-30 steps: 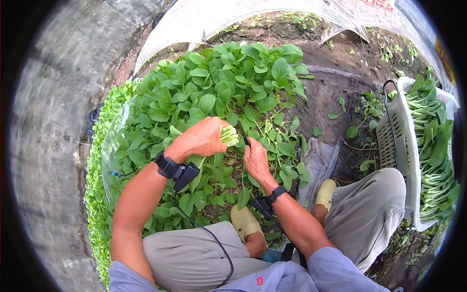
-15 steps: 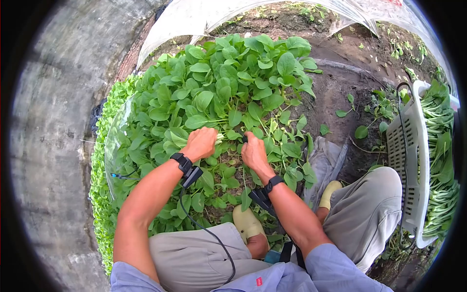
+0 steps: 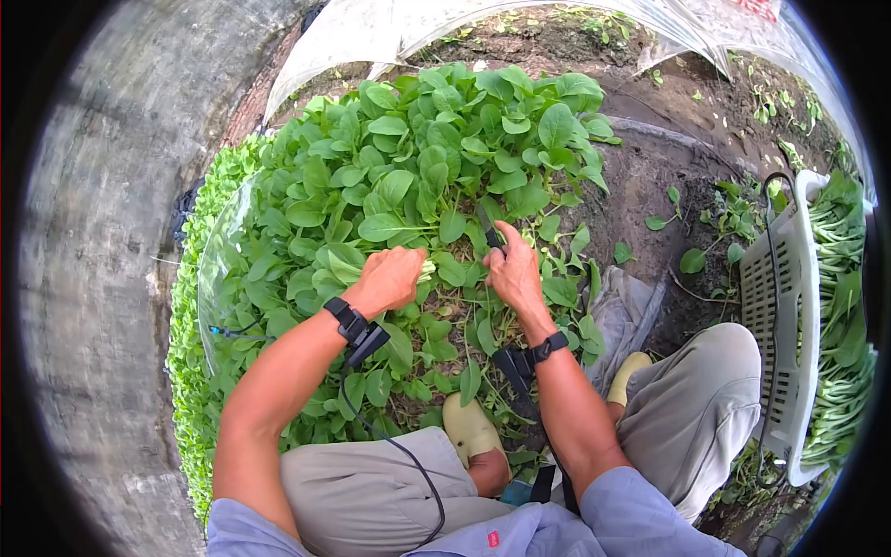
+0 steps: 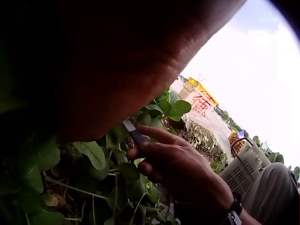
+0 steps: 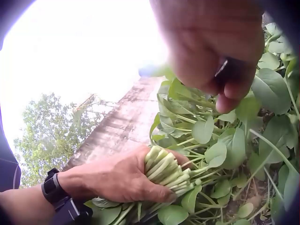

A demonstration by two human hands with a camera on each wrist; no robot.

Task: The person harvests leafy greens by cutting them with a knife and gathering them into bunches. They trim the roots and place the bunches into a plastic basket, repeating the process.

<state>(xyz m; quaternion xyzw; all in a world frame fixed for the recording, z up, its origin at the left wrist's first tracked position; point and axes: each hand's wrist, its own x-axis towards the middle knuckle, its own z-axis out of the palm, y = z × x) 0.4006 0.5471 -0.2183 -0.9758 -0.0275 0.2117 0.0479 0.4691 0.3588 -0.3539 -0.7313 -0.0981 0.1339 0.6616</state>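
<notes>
My left hand grips a bunch of cut leafy greens, low over the plant bed. Their pale cut stem ends fan out past the thumb in the right wrist view. A short gap to the right, my right hand holds a small knife by its dark handle, index finger reaching along it. In the left wrist view the knife's blade points toward the left hand's side. Standing leafy greens grow just beyond both hands, with thinner stems and leaves below them.
A white slotted crate filled with bundled greens stands at the right, beside the bent knee. Clear plastic sheeting arches across the back. A concrete strip runs along the left. A yellow shoe rests among the lower plants.
My left hand has moved down and left with the bunch, away from the knife. My right hand has shifted right and forward, its knife now pointing toward the standing greens.
</notes>
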